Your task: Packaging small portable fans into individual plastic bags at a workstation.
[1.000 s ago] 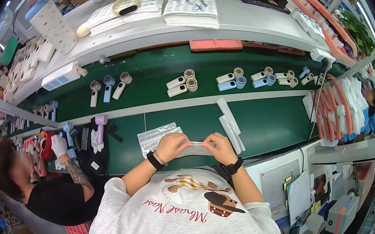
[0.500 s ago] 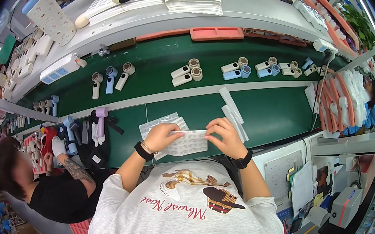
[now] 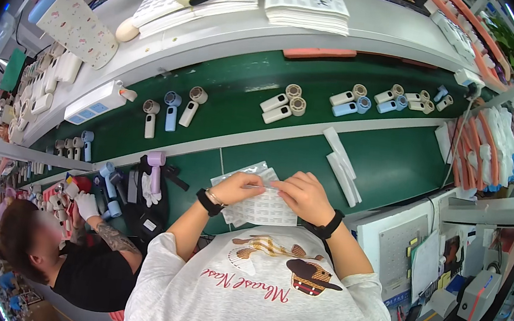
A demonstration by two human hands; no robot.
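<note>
Our left hand (image 3: 238,188) and right hand (image 3: 305,194) meet over the near edge of the bench (image 3: 396,164), each pinching the top edge of a white sheet (image 3: 262,207) with thumb and fingertips; neither is released or fully clenched. The sheet lies just in front of our chest, resting on the green surface, its lower part spread flat below the wrists. We judge it to be light, thin and limp: it should bend under its own weight, crease readily and tear if pulled unevenly, so hold is best taken at two points along one edge, as both hands do now, or at opposite corners. It looks white with rows of small repeated marks, possibly labels or perforated cells; the detail is too fine to tell. A clear plastic sleeve (image 3: 249,171) lies partly under it at the far side. Just to the right lie narrow white strips (image 3: 342,165), angled across the bench. Beyond a pale dividing line, small handheld fans (image 3: 174,112) in cream, blue and pink lie in groups on the belt. At the left, a co-worker's gloved hand (image 3: 83,204) works near a pink fan (image 3: 154,171). The upper shelf (image 3: 372,43) carries stacks of printed paper (image 3: 307,1).
</note>
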